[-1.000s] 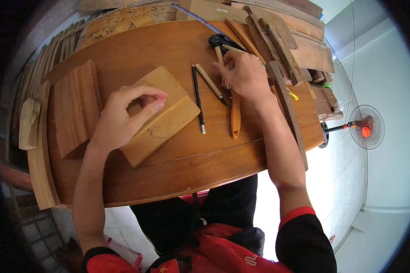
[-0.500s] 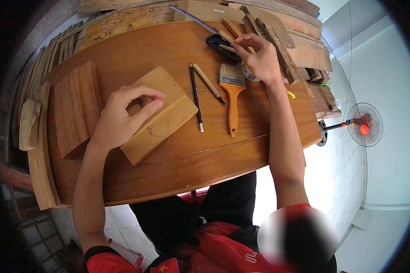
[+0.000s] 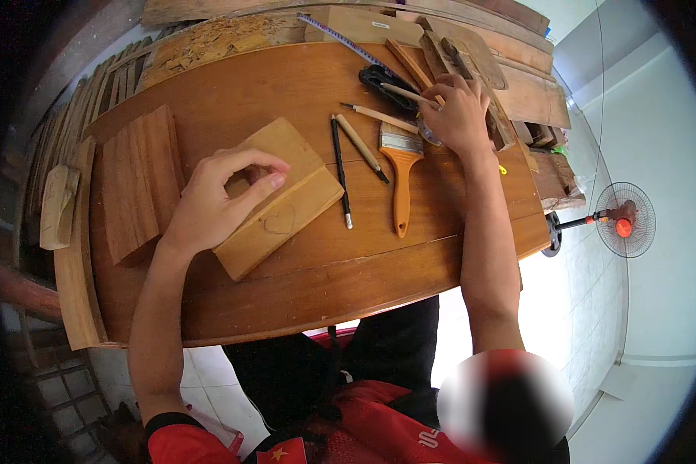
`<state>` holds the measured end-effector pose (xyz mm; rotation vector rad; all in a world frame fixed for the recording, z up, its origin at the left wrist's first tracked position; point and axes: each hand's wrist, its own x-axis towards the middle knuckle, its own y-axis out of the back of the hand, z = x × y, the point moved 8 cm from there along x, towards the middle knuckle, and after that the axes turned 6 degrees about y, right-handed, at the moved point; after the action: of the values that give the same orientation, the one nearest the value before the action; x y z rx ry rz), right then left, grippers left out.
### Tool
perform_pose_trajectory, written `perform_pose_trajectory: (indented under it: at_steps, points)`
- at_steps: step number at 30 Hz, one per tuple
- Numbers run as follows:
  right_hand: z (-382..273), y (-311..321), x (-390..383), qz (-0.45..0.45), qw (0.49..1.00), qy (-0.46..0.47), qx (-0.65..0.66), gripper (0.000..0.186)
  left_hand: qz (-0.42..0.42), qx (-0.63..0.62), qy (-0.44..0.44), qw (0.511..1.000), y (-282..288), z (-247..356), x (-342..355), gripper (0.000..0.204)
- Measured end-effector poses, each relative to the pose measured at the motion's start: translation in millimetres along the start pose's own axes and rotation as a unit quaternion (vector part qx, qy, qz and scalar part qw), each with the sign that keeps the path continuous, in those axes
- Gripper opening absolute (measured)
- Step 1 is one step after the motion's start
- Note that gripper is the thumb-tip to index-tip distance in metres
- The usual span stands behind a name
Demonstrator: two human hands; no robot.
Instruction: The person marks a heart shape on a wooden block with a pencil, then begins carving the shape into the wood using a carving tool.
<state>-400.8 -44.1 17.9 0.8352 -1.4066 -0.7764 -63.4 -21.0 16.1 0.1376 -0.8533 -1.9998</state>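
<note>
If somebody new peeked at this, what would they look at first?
Probably the heart drawn on the light wooden block, just right of the left hand. Next might be the paintbrush with its orange handle, lying on the table near the right hand. Beyond the table's right end, the fan with an orange middle stands out too.

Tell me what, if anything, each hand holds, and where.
Right hand: at the right end of a slim pale wooden stick; whether gripped cannot be told. Left hand: nothing visibly held.
</note>
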Motion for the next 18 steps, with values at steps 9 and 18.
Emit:
perform_pose_trajectory:
  at_steps: [9, 18]
  points:
    - [-41, 60, 1, 0.097, 0.874, 0.021, 0.476, 0.022, 0.053, -0.111, 0.001, 0.992, 13, 0, 1, 0.019]
    - [-94, 76, -2, 0.069, 0.862, 0.135, 0.484, 0.022, 0.055, -0.241, 0.008, 0.969, 24, -2, 3, 0.025]
